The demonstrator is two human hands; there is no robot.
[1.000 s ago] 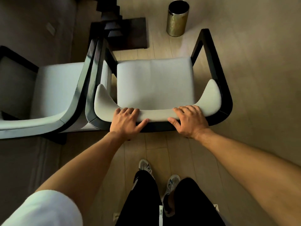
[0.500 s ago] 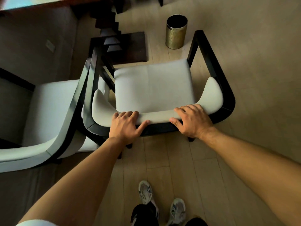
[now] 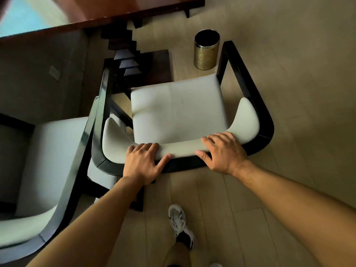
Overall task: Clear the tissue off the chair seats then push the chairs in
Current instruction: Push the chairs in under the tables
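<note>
Gripping chair backrest: left hand, right hand, fingers curled over; bin at 12 o'clock.

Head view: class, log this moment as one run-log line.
hands: left, right grip chair backrest | seat: no tissue | bin: beyond chair

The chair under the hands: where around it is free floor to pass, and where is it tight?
Free floor lies right of the chair, beyond its black armrest, and behind it around the shoe. It is tight on the left against the second chair, and ahead by the bin and table.
</note>
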